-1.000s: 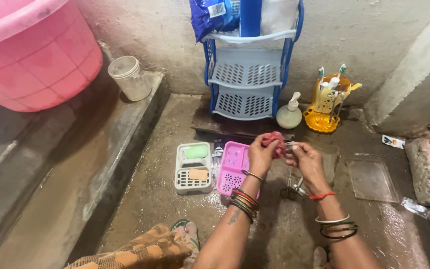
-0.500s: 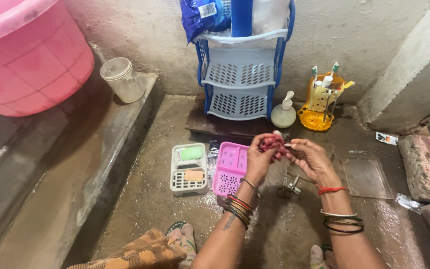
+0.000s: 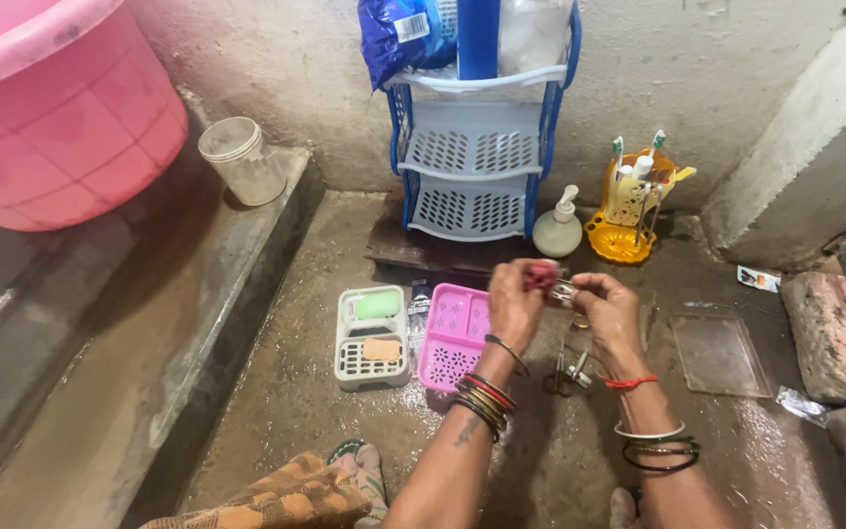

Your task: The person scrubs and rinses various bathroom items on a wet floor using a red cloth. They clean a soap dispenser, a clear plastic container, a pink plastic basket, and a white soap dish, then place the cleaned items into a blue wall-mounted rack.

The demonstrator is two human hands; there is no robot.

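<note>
Red scrubber (image 3: 540, 275) sits squeezed tight in the left hand (image 3: 515, 304), rubbing a small metal thing (image 3: 564, 291) pinched by the right hand (image 3: 607, 309). Wet fingers might drop it.

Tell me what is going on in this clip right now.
A person crouches on a wet concrete floor, both hands raised together. The left hand grips a small red scrubber-like thing against a small metal piece pinched in the right hand; what the piece is cannot be told. Beside the hands lie a pink soap tray and a white soap tray; a blue rack stands behind.
</note>
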